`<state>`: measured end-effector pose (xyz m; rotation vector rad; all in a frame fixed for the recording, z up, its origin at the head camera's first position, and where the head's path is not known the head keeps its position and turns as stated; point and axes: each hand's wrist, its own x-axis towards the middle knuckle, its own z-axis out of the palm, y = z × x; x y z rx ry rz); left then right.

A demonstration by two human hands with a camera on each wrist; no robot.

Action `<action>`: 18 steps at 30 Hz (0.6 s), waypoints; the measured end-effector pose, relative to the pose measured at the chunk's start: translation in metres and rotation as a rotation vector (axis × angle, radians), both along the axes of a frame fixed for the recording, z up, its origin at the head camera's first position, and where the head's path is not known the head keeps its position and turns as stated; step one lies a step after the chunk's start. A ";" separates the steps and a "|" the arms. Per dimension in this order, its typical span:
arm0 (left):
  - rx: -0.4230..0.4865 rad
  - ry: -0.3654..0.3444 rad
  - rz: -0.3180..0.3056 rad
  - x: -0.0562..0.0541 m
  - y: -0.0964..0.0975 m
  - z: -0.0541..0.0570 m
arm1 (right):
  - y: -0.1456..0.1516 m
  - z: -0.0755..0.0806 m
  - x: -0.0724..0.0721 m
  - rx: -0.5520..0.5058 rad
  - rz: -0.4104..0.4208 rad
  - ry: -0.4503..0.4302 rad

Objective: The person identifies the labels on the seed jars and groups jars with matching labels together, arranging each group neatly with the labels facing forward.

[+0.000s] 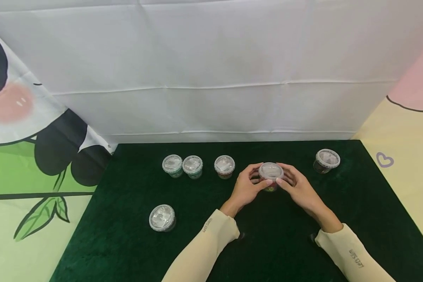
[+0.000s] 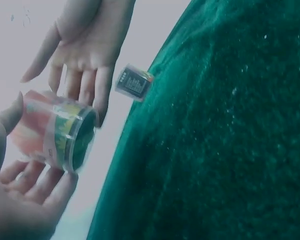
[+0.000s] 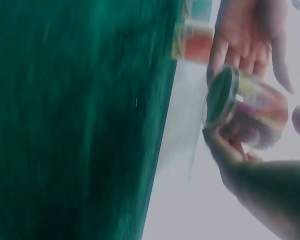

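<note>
Near the middle of the back of the table, both hands hold one small clear plastic tub (image 1: 271, 171) with a translucent round lid. It bears a red, green and yellow label, and its base shows in both wrist views. My left hand (image 1: 246, 188) is around the tub's left side, thumb at the front of the lid rim. From the other side my right hand (image 1: 299, 190) grips it, its thumb also by the front rim. Fingers behind the tub are partly hidden in the head view. Nearest on the left stands a red-labelled tub (image 1: 224, 167).
Two teal-labelled tubs, one left (image 1: 172, 165) and one right (image 1: 193, 167), stand side by side at the back left. Another lidded tub (image 1: 162, 217) is at the front left, and a dark-labelled tub (image 1: 326, 161) at the back right. Green cloth (image 1: 127, 250) covers the table; white fabric (image 1: 211, 109) hangs behind.
</note>
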<state>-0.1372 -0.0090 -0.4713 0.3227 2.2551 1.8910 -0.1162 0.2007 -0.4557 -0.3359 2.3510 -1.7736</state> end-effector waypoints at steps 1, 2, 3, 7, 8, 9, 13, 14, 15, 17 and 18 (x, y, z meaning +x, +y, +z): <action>-0.004 -0.002 0.016 0.002 0.000 0.001 | -0.002 0.000 0.001 0.002 -0.004 -0.008; -0.012 -0.004 0.028 0.003 0.000 0.003 | -0.004 0.000 0.002 0.002 -0.005 -0.015; -0.015 -0.007 0.033 0.005 -0.001 0.004 | -0.005 0.001 0.002 0.004 -0.003 -0.018; 0.036 -0.037 -0.005 0.009 -0.009 0.005 | -0.006 0.001 0.004 -0.018 0.034 -0.035; 0.053 -0.045 -0.021 0.010 -0.011 0.005 | -0.006 0.001 0.005 -0.029 0.046 -0.043; 0.076 -0.056 -0.038 0.011 -0.014 0.005 | -0.006 0.001 0.005 -0.042 0.059 -0.055; 0.115 -0.096 -0.055 0.013 -0.020 0.010 | -0.009 0.004 0.007 -0.099 0.089 -0.113; 0.115 -0.104 -0.045 0.014 -0.021 0.012 | -0.010 0.005 0.008 -0.109 0.089 -0.122; 0.113 -0.113 -0.031 0.015 -0.021 0.014 | -0.012 0.005 0.009 -0.114 0.086 -0.129; 0.095 -0.125 0.007 0.017 -0.021 0.017 | -0.015 0.006 0.010 -0.118 0.073 -0.134; 0.087 -0.125 0.026 0.018 -0.021 0.018 | -0.017 0.006 0.011 -0.120 0.067 -0.134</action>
